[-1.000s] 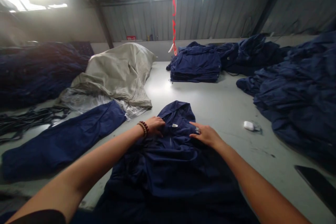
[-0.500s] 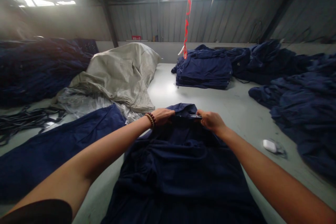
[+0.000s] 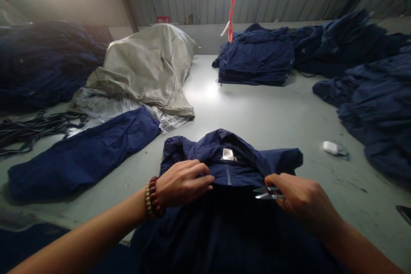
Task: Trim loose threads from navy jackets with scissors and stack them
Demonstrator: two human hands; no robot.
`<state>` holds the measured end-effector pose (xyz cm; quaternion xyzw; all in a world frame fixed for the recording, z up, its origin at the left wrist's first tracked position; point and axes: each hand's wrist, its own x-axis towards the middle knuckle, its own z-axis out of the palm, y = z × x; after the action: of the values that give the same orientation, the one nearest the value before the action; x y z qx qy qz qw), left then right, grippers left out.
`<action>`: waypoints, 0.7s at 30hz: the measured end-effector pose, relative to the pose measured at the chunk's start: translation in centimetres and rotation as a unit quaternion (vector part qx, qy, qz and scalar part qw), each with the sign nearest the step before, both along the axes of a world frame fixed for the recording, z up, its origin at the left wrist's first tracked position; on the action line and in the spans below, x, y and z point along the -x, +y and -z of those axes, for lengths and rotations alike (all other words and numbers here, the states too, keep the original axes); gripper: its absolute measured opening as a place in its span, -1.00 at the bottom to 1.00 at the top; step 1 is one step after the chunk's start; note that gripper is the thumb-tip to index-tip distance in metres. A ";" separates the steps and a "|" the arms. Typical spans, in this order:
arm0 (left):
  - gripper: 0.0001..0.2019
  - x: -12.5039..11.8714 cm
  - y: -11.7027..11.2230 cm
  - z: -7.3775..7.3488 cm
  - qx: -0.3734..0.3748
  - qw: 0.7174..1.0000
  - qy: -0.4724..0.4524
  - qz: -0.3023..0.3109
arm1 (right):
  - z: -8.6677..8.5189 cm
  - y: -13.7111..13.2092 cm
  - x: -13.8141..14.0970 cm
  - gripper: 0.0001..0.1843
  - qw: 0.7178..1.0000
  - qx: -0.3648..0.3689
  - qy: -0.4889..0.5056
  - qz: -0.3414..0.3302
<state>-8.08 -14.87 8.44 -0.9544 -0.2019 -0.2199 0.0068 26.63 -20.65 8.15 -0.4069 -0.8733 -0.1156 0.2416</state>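
Note:
A navy blue garment point(image 3: 221, 231) lies spread before me, its collar end pointing away and a white label point(image 3: 227, 154) showing inside the neck. My left hand point(image 3: 184, 182), a beaded bracelet on its wrist, is closed on the cloth at the left of the neck opening. Held in my right hand point(image 3: 297, 192) is a pair of thread snips point(image 3: 268, 193), blades pointing left and slightly apart over the garment. The fingers of that hand also touch the cloth at the right of the neck.
A folded navy piece point(image 3: 86, 154) lies left, near black straps point(image 3: 35, 130). Behind are a grey-beige cover point(image 3: 147, 68) and a navy stack point(image 3: 257, 58). Navy heaps point(image 3: 385, 98) line the right, beside a small white case point(image 3: 330, 147). A red cord point(image 3: 232, 0) hangs above the table point(image 3: 205, 107).
Both hands have come nearer to me and moved apart, with the garment drawn closer. Its neck and white label now show, and the snips' blades are plainer. The view has tipped downward.

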 end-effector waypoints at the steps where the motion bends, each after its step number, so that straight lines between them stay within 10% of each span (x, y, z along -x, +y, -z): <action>1: -0.82 0.0 -0.6 0.3 0.006 1.000 -0.010 -0.015 | 0.2 -0.6 0.2 -0.78 1.000 -0.002 0.009 0.005; 11: -0.80 -0.6 -3.2 2.1 0.128 0.982 -0.075 -0.117 | 3.1 -4.0 0.7 -0.76 0.998 0.028 0.023 0.053; 16: -0.85 -2.0 -2.0 2.3 0.246 0.941 -0.119 -0.201 | 3.9 -4.0 1.3 -0.65 0.984 0.149 0.051 0.078; 21: -0.81 -4.1 0.0 2.2 0.202 0.948 -0.060 -0.237 | 3.3 -3.5 2.0 -0.61 0.963 0.226 0.105 0.104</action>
<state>-3.98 -14.89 6.28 -0.8452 -0.4629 -0.2234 -0.1466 24.62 -24.11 4.82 -0.5494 -0.7993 0.1035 0.2206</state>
